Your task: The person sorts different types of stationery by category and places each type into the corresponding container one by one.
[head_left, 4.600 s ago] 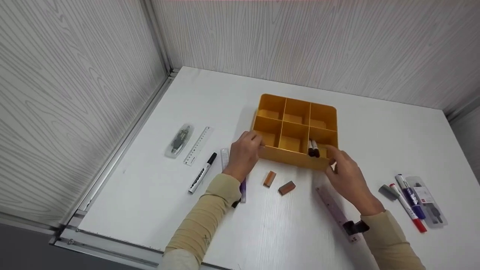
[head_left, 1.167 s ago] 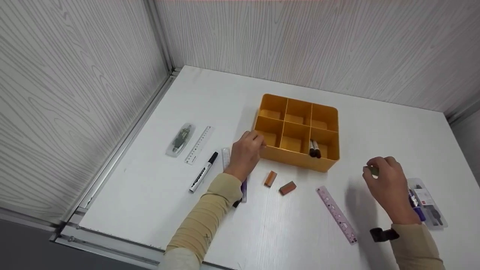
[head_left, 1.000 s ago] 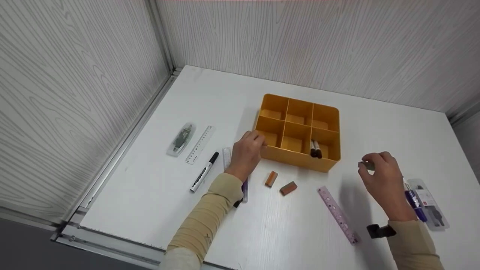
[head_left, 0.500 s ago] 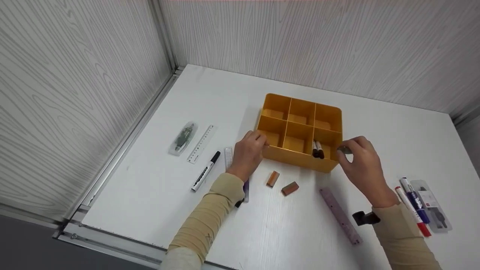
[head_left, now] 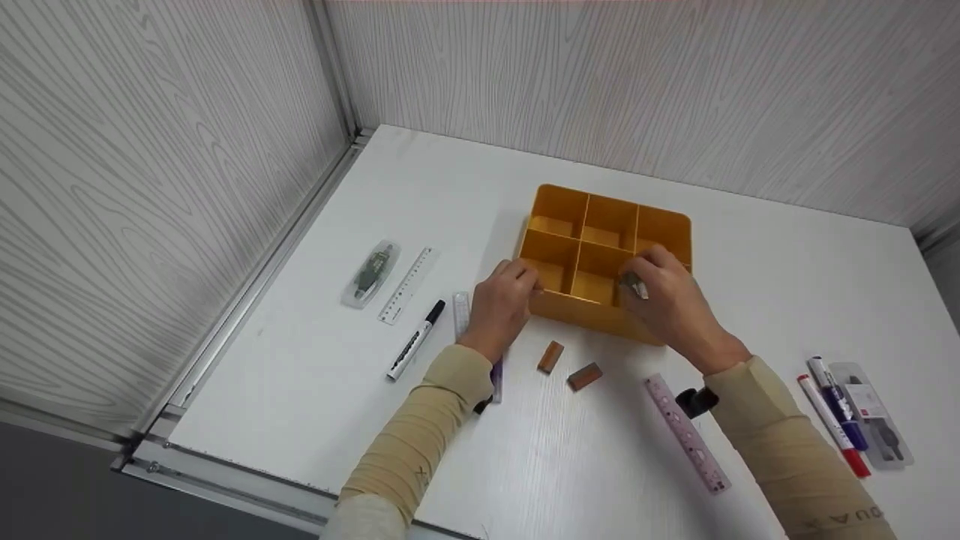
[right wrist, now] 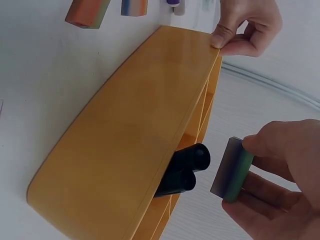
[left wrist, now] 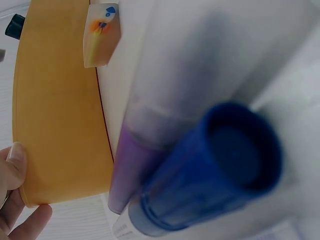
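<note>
The orange six-compartment box [head_left: 581, 311] stands at the middle of the table. My left hand [head_left: 504, 304] pinches its front left rim, thumb outside in the right wrist view. Between thumb and fingertips, my right hand [head_left: 675, 304] holds a grey-green eraser [right wrist: 232, 170] over the front row, near the divider between the middle and right compartments. Two dark-capped markers [right wrist: 192, 156] poke up from the front right compartment; in the head view my right hand hides them. Two orange-brown erasers, one upright-angled [head_left: 550, 357] and one slanted [head_left: 584, 376], lie before the box.
On the left lie a black marker [head_left: 415, 341], a clear ruler [head_left: 407, 285] and a cased pen-like item [head_left: 371, 274]. Another ruler [head_left: 460, 315] is partly under my left wrist. On the right are a pink ruler [head_left: 688, 435], red [head_left: 831, 420] and blue [head_left: 838, 401] markers, and a clear pack [head_left: 874, 412].
My right hand has picked up the grey-green eraser from beside the red marker and carried it left, over the box. My left hand keeps its grip on the rim.
</note>
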A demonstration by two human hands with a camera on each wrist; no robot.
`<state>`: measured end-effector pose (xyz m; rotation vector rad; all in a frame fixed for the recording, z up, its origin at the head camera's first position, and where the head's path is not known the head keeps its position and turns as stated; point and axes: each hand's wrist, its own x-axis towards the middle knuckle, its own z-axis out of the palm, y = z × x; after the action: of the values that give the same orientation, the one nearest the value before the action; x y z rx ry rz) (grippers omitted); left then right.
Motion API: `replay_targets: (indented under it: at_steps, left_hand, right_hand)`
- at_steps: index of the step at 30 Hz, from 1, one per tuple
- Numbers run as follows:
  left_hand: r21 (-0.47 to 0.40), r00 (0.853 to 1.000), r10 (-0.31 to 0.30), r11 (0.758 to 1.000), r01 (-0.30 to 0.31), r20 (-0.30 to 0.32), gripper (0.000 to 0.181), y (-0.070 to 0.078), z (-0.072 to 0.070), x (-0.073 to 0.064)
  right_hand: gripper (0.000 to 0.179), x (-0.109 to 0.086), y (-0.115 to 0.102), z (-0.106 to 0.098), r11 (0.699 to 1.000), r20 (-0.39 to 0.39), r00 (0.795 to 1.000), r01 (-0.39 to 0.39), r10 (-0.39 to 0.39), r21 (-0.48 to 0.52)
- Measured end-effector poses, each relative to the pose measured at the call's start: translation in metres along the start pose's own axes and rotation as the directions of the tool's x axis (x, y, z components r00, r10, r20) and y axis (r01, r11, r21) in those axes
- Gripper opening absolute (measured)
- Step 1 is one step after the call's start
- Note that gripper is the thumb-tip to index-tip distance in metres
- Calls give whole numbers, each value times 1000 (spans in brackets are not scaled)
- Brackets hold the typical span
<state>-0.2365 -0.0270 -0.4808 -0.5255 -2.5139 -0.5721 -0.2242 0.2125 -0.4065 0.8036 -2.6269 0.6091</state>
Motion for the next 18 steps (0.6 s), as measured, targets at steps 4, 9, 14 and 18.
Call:
replay_targets:
  at_steps: [4,9,14,18]
  left_hand:
    - [3,1000,-1,1000,1,-12,4,0,0,0]
    - [-9,1000,1,1000,-1,-22,4,-1,1,0]
    - [-15,1000,-5,1000,5,-8,4,-1,1,-1]
    - [-11,1000,-11,1000,11,1,4,0,1,0]
  right_hand:
    - [15,12,-2,5,1000,49,999,3,-5,28]
    - [13,26,-3,13,999,126,992,-12,6,47]
    - [11,37,-3,22,999,215,976,-42,36,25]
    - [12,44,-3,28,996,294,952,-95,89,3]
